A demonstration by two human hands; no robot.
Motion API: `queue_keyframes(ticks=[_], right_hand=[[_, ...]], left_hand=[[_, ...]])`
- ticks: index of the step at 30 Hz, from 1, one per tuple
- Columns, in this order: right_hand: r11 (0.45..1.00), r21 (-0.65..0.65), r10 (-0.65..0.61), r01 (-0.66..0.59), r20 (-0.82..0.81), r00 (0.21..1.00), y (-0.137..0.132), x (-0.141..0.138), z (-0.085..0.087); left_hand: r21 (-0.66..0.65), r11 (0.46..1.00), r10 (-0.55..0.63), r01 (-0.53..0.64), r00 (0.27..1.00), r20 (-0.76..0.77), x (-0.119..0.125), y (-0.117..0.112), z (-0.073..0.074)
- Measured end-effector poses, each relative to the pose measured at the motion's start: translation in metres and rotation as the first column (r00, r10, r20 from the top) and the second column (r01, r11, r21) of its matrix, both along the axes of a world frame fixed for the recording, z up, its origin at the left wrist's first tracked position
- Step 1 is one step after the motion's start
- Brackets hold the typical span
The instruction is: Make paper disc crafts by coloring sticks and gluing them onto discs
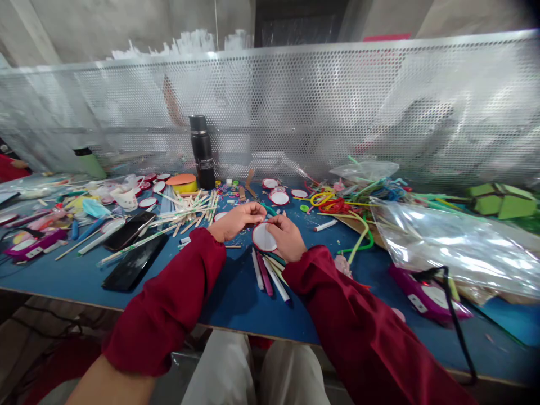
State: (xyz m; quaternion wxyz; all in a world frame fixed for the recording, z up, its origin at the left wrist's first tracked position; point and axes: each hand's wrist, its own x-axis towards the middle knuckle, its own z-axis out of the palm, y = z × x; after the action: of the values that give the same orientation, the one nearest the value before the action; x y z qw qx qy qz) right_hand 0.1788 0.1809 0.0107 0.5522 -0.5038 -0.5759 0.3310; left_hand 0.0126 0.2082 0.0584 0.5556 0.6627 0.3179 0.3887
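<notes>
A round white disc with a red rim (264, 238) is pinched by my right hand (290, 235), thumb lying across its upper right part. Just above the disc's top left edge, my left hand (238, 220) has its fingertips pressed together; what they hold, if anything, is too small to make out. A teal strip (270, 210) shows behind the fingers of both hands. Below the disc, several pens, among them a purple pen (265, 274) and a white pen (277, 279), lie on the blue table (228, 309).
A black bottle (202, 154) stands before the perforated metal screen (270, 101). Wooden sticks (198, 211) and two phones (135, 263) lie left. To the right are coloured pipe cleaners (333, 202), a clear plastic bag (447, 242) and a purple device with a black cable (426, 295).
</notes>
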Motion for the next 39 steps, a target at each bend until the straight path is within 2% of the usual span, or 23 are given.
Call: queue_keyframes(ticks=[3,9,11,13,18,21,25,29,33,36,39], right_hand=[[0.999,-0.006,-0.050,0.050,0.013,0.999,-0.003,0.001,0.004],[0.973,-0.124,-0.203,0.193,-0.075,0.976,-0.012,0.001,0.020],[0.962,-0.064,-0.269,0.265,-0.062,0.961,-0.012,0.003,0.023],[0.945,0.047,-0.325,0.325,-0.001,0.946,-0.010,0.005,0.024],[0.920,0.267,-0.332,0.287,0.138,0.933,-0.007,0.012,0.023],[0.905,0.328,-0.337,0.271,0.165,0.927,-0.007,0.013,0.019],[0.873,0.374,-0.382,0.313,0.127,0.915,-0.001,0.015,0.012],[0.850,0.369,-0.416,0.375,0.037,0.908,0.008,0.019,0.006],[0.843,0.270,-0.457,0.466,-0.100,0.884,0.013,0.021,0.005],[0.853,0.210,-0.449,0.478,-0.171,0.877,0.012,0.020,0.008],[0.872,0.170,-0.425,0.459,-0.205,0.882,0.011,0.018,0.010]], left_hand=[[-0.076,0.997,-0.015,0.017,0.999,0.029,0.000,-0.002,0.001],[-0.083,0.997,0.007,-0.007,1.000,-0.003,-0.002,-0.007,0.009],[-0.048,0.999,-0.001,0.000,1.000,-0.028,-0.001,-0.010,0.012],[0.012,1.000,-0.021,0.022,0.999,-0.032,-0.001,-0.012,0.014],[0.168,0.981,-0.096,0.099,0.995,-0.026,0.003,-0.017,0.016],[0.220,0.959,-0.162,0.178,0.983,-0.086,0.006,-0.018,0.015],[0.269,0.933,-0.200,0.239,0.966,-0.163,0.007,-0.020,0.015],[0.291,0.928,-0.158,0.232,0.953,-0.257,0.006,-0.022,0.017],[0.304,0.932,-0.095,0.197,0.942,-0.321,0.005,-0.026,0.021],[0.323,0.929,-0.046,0.179,0.924,-0.379,0.005,-0.029,0.024],[0.431,0.890,0.077,0.151,0.881,-0.467,0.004,-0.033,0.028]])
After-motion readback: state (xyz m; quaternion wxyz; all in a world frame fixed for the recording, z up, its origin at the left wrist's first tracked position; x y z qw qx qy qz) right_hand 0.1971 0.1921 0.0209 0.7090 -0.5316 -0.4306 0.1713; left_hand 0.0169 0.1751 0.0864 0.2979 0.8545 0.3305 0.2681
